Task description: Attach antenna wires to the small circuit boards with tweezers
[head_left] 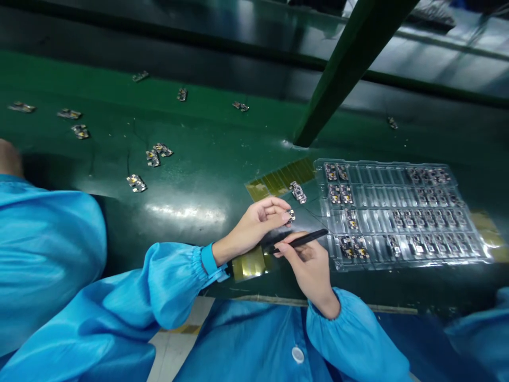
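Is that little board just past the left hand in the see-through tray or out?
Out: the little board lies beyond the left hand, outside the see-through tray's left edge.

No text, label, brand, number or sign can be read; any print on the boards is too small or blurred to make out
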Demonstrator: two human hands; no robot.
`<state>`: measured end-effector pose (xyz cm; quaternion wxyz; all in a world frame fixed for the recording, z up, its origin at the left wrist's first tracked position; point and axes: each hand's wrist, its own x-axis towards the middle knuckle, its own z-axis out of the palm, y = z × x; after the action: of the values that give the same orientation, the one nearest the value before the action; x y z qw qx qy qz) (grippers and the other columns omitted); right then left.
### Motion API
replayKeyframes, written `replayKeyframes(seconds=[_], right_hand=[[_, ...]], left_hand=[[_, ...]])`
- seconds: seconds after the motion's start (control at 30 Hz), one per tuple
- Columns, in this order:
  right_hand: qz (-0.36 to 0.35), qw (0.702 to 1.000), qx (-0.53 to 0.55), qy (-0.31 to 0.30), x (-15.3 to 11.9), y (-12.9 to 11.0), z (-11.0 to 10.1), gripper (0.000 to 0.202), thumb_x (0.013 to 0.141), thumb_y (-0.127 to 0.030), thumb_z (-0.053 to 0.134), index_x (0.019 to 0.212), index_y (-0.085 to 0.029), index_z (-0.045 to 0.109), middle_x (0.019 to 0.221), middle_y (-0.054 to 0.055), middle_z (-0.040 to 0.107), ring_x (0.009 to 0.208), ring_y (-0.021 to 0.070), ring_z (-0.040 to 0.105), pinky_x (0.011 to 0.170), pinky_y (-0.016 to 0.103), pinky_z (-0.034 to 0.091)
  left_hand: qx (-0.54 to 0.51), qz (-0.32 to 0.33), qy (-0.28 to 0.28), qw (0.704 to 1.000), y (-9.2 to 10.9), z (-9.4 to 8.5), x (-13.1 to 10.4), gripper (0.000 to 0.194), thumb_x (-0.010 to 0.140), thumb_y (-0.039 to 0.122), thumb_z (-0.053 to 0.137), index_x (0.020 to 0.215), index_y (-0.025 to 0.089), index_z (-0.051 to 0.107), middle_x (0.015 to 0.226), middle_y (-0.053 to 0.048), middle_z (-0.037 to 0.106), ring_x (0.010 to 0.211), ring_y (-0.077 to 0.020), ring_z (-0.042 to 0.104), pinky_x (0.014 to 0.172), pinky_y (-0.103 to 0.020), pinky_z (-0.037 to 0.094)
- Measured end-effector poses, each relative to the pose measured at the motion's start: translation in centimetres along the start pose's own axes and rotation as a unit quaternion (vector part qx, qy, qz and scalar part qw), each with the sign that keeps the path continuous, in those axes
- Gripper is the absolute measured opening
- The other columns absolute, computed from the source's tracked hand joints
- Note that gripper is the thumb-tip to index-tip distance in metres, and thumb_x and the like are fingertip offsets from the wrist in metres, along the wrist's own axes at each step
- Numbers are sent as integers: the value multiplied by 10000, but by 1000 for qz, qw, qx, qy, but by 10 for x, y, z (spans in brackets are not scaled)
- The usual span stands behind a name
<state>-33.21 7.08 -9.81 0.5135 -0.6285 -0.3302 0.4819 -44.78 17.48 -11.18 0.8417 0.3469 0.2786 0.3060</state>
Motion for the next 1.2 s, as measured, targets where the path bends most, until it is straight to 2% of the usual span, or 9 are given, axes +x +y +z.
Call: replayKeyframes(seconds=[0.17,0.27,0.37,0.47,0.57,0.7,1.03,1.13,1.2], right_hand=[[1,1000,-8,0,1,0,1,207,778,-368,775,811,-189,676,761,33,748,721,198,751,683,292,626],[1,1000,-21,2,1,3,2,178,779,-347,765,808,-188,689,770,40,758,737,200,748,676,282,613],[2,1000,-13,-15,0,5,3,145,796,-326,747,824,-191,702,768,31,759,731,190,743,673,271,604],[5,1000,-22,-14,-1,5,4,131,802,-314,741,831,-191,706,789,27,758,740,181,739,680,262,597],[2,999,-30,-10,-1,5,4,122,806,-304,737,833,-190,705,805,27,759,744,174,737,689,255,596],[-10,999,-33,-18,-2,6,5,103,820,-292,724,840,-193,705,809,25,761,740,173,741,685,251,599],[12,998,59,-7,3,0,2,202,775,-356,773,811,-189,665,771,39,766,754,197,760,716,290,621],[-13,997,73,22,5,-6,-2,187,790,-338,775,818,-191,663,776,45,779,757,204,769,722,300,628],[-56,994,75,62,5,-18,-12,149,814,-308,766,824,-197,666,777,35,780,748,200,770,712,303,634]], left_hand=[[11,18,16,1000,6,0,1,281,770,279,815,949,144,645,800,-25,696,720,-111,679,720,-211,536],[127,79,1,989,19,-1,-20,232,807,279,779,945,160,637,818,-31,701,710,-125,685,691,-229,552],[332,153,-45,930,27,-2,-59,86,869,192,699,942,179,657,909,-68,737,847,-177,715,823,-306,572],[505,172,-171,829,19,-5,-95,143,910,114,607,1014,197,662,968,-61,759,1051,-216,707,1103,-422,446],[576,153,-178,783,3,-10,-112,191,940,105,546,1079,204,632,1017,-53,759,1174,-225,661,1212,-485,297],[580,135,-118,794,-8,-17,-111,205,927,139,576,1108,229,611,1060,-31,756,1221,-241,635,1237,-545,200],[564,65,-102,817,-7,-16,-106,129,931,184,570,1038,254,586,911,8,748,1205,-250,647,1244,-582,104],[548,90,-79,828,-6,-15,-109,112,911,166,606,986,248,622,909,11,751,1176,-252,663,1233,-567,192],[525,120,-29,842,0,-11,-108,113,896,158,638,963,248,657,948,-2,760,1103,-240,697,1145,-485,405]])
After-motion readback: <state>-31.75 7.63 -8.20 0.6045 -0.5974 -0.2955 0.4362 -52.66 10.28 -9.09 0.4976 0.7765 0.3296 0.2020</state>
